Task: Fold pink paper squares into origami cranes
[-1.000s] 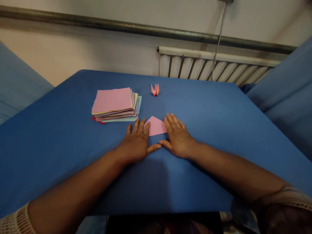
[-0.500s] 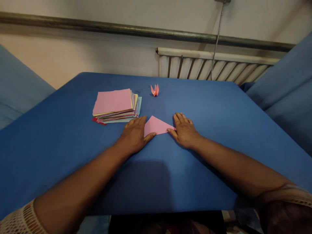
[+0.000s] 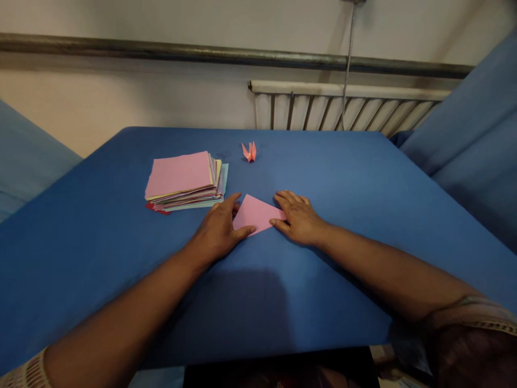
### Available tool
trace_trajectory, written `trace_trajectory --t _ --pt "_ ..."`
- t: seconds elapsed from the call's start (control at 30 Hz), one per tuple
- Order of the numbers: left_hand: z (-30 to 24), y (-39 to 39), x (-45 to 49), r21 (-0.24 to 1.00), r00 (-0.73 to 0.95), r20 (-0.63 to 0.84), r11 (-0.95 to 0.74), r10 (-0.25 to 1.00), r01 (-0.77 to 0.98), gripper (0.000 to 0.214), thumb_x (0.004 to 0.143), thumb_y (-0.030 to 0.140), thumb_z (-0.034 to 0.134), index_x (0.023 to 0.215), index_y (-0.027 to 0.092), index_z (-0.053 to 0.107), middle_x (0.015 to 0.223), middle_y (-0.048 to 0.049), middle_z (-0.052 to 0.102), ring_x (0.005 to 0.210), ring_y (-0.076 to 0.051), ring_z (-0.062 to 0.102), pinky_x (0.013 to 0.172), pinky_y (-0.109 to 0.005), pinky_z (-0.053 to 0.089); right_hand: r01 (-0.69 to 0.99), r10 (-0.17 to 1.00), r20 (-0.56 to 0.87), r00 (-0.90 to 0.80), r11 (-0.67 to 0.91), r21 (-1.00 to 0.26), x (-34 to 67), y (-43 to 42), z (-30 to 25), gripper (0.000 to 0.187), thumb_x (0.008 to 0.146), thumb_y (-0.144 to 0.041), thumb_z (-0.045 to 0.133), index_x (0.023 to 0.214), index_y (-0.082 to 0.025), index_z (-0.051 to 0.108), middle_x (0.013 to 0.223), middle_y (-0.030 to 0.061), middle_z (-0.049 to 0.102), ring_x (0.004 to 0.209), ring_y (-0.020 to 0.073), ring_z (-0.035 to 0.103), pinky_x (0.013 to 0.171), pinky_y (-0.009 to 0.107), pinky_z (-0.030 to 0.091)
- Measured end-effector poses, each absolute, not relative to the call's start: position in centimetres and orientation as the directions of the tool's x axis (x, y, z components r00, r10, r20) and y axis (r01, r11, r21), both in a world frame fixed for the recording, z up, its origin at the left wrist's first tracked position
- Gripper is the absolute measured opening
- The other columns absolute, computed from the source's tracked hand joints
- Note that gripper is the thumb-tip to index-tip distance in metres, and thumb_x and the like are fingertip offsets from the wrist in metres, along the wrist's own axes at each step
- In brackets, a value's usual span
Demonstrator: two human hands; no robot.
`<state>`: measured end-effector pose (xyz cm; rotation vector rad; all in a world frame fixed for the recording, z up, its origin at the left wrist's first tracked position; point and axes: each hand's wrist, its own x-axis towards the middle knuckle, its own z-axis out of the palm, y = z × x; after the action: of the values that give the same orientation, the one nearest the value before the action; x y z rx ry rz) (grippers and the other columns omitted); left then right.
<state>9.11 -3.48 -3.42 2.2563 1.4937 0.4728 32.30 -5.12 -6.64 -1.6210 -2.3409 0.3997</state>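
Note:
A pink paper folded into a triangle (image 3: pixel 256 213) lies flat on the blue table (image 3: pixel 323 178). My left hand (image 3: pixel 217 229) rests palm down on its left corner, fingers stretched out and thumb along the lower edge. My right hand (image 3: pixel 299 216) lies flat at the paper's right corner, fingers extended and thumb touching the edge. Neither hand grips anything.
A stack of coloured paper squares (image 3: pixel 183 180) with a pink sheet on top sits to the left, just beyond my left hand. A small folded orange-pink paper figure (image 3: pixel 249 152) stands farther back. A radiator (image 3: pixel 343 108) lines the wall behind; blue-covered surfaces flank both sides.
Both hands slid apart from the middle of the pink triangle to its left and right corners, uncovering more of the paper. The view shifted slightly to the right.

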Motion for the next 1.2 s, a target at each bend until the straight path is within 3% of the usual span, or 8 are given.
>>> trace_trajectory --t 0.2,0.33,0.47,0.67,0.83,0.97,1.07,1.2 --pt "-3.1 -3.6 9.1 0.826 0.347 -0.1 -0.117 0.933 0.552 0.034 0.073 0.046 0.072 0.089 0.018 0.068 0.076 -0.001 0.068 0.069 -0.019 0.062 0.064 -0.03 0.05 0.611 0.956 0.224 -0.191 0.295 -0.735 32.8 -3.8 -7.6 0.056 0.093 -0.044 0.052 0.141 -0.017 0.046 0.147 0.0155 0.049 0.138 0.0248 0.045 0.114 0.048 0.035" --pt "-2.5 -3.8 9.5 0.98 0.297 -0.115 0.059 0.948 0.189 0.052 0.073 0.043 0.075 0.115 0.014 0.066 0.098 -0.0084 0.074 0.087 -0.024 0.068 0.076 -0.035 0.055 0.297 0.976 0.197 -0.088 0.214 -0.93 33.1 -2.9 -7.2 0.05 0.094 -0.037 0.048 0.142 -0.021 0.042 0.147 0.0153 0.049 0.135 0.0204 0.049 0.11 0.045 0.042" --pt "-1.9 -4.3 9.7 0.974 0.315 -0.193 0.22 0.929 -0.054 0.056 0.078 0.037 0.074 0.127 0.015 0.062 0.106 -0.0125 0.075 0.092 -0.026 0.071 0.083 -0.038 0.057 0.117 0.983 0.111 -0.145 0.128 -0.985 32.5 -3.4 -6.2 0.055 0.096 -0.035 0.048 0.146 -0.021 0.032 0.145 0.0165 0.051 0.132 0.0199 0.052 0.107 0.044 0.045" --pt "-2.2 -4.3 10.0 0.968 0.332 -0.21 0.245 0.919 -0.064 0.051 0.075 0.041 0.077 0.118 0.016 0.066 0.107 -0.01 0.075 0.091 -0.026 0.072 0.086 -0.04 0.057 -0.146 0.983 0.02 -0.18 -0.007 -0.989 31.5 -4.5 -6.1 0.065 0.081 -0.028 0.069 0.138 -0.023 0.038 0.104 0.0055 0.073 0.095 0.0204 0.071 0.091 0.042 0.056" --pt "-3.6 -3.2 10.0 0.987 0.234 -0.147 0.126 0.961 0.105 0.061 0.066 0.046 0.08 0.114 0.012 0.063 0.104 -0.0119 0.074 0.094 -0.028 0.071 0.082 -0.043 0.056 -0.046 0.995 -0.059 -0.082 -0.063 -0.997 31.9 -4.0 -7.2 0.086 0.077 -0.021 0.07 0.15 -0.024 0.024 0.074 -0.0056 0.065 0.067 0.0153 0.066 0.073 0.035 0.059" --pt "-3.9 -3.0 9.5 0.892 0.203 -0.069 -0.031 0.977 0.451 0.07 0.075 0.04 0.071 0.134 0.011 0.048 0.11 -0.015 0.071 0.096 -0.03 0.07 0.083 -0.048 0.056 0.15 0.998 -0.045 -0.04 -0.038 -0.988 32.5 -3.6 -7.8 0.097 0.076 -0.018 0.067 0.156 -0.025 0.014 0.064 -0.0084 0.056 0.054 0.0125 0.056 0.06 0.03 0.055" --pt "-3.5 -3.7 9.1 0.629 0.299 0.196 -0.353 0.934 0.693 0.083 0.079 0.041 0.068 0.148 0.013 0.032 0.142 -0.0181 0.051 0.128 -0.035 0.052 0.107 -0.053 0.042 0.198 0.998 -0.04 -0.047 -0.03 -0.98 32.7 -3.6 -7.6 0.091 0.077 -0.015 0.064 0.155 -0.027 0.02 0.063 -0.0081 0.055 0.052 0.0121 0.054 0.056 0.028 0.053" --pt "-3.1 -5.0 9.2 0.32 0.671 0.254 -0.715 0.696 0.621 0.086 0.078 0.057 0.069 0.148 0.019 0.036 0.163 -0.0161 0.017 0.15 -0.039 0.015 0.119 -0.058 0.02 0.13 0.986 -0.155 -0.053 -0.147 -0.981 32.8 -3.6 -6.9 0.088 0.08 -0.014 0.063 0.154 -0.026 0.019 0.064 -0.0075 0.059 0.05 0.0127 0.055 0.054 0.03 0.055"
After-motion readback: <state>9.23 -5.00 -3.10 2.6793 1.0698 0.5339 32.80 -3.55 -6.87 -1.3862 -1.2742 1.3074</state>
